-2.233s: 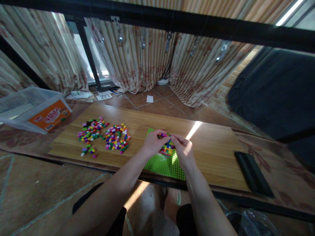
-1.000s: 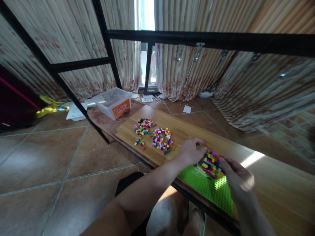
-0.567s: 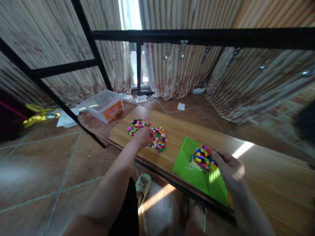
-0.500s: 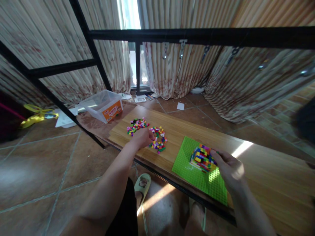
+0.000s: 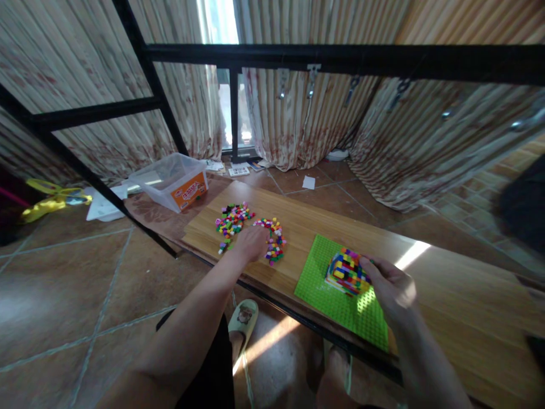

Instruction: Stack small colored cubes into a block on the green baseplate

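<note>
My left hand is over the loose small bricks, which lie in two colourful heaps on the wooden bench top. Its fingers point down among the bricks, and their tips are hidden, so I cannot see whether they hold one. On the right, my right hand grips the right side of a block built of many coloured bricks, thumb and fingers closed at its edge. That built block sits on a bright green studded baseplate. The second heap of bricks is to the left of my left hand.
A clear plastic bin with an orange label stands at the bench's left end. A black metal frame crosses above the bench. Striped curtains hang behind it. My slippered foot is below.
My left hand has shifted slightly and covers the gap between the heaps, with its fingers lower into the bricks. My right hand keeps its hold on the built block. The view has tilted a little.
</note>
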A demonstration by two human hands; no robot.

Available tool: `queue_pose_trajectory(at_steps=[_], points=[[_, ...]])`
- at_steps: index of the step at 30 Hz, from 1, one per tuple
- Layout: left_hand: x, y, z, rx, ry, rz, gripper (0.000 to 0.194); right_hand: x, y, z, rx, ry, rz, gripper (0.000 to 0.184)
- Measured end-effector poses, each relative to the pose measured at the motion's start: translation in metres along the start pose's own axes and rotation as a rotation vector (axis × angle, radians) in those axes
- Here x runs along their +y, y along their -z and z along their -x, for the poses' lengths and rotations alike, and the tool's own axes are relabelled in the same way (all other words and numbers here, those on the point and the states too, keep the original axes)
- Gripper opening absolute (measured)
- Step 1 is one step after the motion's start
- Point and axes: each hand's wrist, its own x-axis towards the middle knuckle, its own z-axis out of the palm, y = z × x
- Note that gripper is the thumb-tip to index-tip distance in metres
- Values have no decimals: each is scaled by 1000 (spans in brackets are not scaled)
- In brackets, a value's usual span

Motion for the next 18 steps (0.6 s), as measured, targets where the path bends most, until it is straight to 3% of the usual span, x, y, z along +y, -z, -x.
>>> queue_pose_trajectory(at_steps=[4,7,13,18], points=[[2,4,-1,132,-111,88,13,0,-1,0,-11,8,-8,44],[16,3,-4,223,-185,281,14,-1,-2,1,-35,13,-57,46],[81,-16,-7,178,-354,834,16,-2,-4,1,-64,4,-217,44],[122,-20,-5,173,-378,922,19,-3,-2,2,-81,-10,-364,44]])
